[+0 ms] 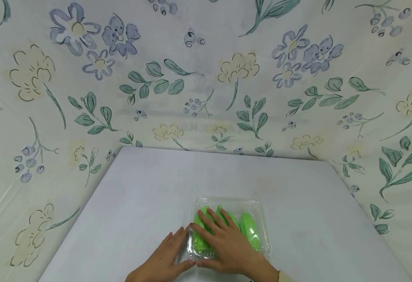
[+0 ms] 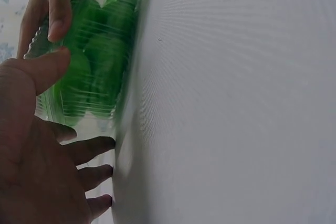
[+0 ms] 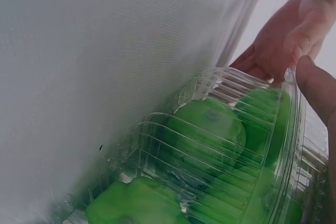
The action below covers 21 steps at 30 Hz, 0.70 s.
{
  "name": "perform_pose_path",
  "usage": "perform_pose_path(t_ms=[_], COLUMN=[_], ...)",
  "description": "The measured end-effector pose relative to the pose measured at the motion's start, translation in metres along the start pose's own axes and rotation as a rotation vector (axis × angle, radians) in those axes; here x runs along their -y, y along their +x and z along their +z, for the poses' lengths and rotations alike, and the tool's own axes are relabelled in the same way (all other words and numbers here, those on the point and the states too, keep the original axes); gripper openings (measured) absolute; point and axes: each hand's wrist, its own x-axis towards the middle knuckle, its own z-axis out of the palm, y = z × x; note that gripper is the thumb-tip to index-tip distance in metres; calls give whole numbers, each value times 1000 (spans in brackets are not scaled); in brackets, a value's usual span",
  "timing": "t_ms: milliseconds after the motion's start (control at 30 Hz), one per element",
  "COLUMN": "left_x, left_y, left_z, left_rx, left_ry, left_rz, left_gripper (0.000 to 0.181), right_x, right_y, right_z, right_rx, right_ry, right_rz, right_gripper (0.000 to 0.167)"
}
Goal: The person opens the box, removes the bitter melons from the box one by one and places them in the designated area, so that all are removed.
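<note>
Resting right hand (image 1: 227, 242), fingers spread, atop clear box (image 1: 235, 200); left hand (image 1: 165, 253) alongside, fingers extended; already filled with green pieces (image 1: 249, 230), apparently lidded; perhaps yet to be fastened.

The table (image 1: 139, 188) is white, w/ a flat top & a straight far edge. Behind it & on both sides is a pale sheet (image 1: 206, 90), paper or cloth, can't tell which. Printed on it: blue flowers (image 1: 77, 28), cream flowers (image 1: 238, 67), green leaves (image 1: 334, 84) & bluish berries (image 1: 29, 162). In R wrist view, a tiny dark speck (image 3: 101, 147) is on the tabletop.
</note>
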Motion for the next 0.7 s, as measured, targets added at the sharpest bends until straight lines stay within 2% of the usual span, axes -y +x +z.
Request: perform_pose_path(t_ms=[67,233,367,700], left_x=[0,-1,-3,-4], left_y=[0,1,0,5], left_z=[0,0,0,-6], left_rx=[7,-13,-6,18], left_ry=[18,59,60,115], left_rz=[-19,-9,-2,4], left_gripper=[86,82,80,86], right_x=[0,0,1,1], right_y=[0,1,-1,1], right_z=[0,1,0,-1], right_rx=[0,-2,-2,-22], right_ry=[-2,1,-3,-17], right_rz=[0,-1,-3,-10], right_gripper=[87,86,87,83])
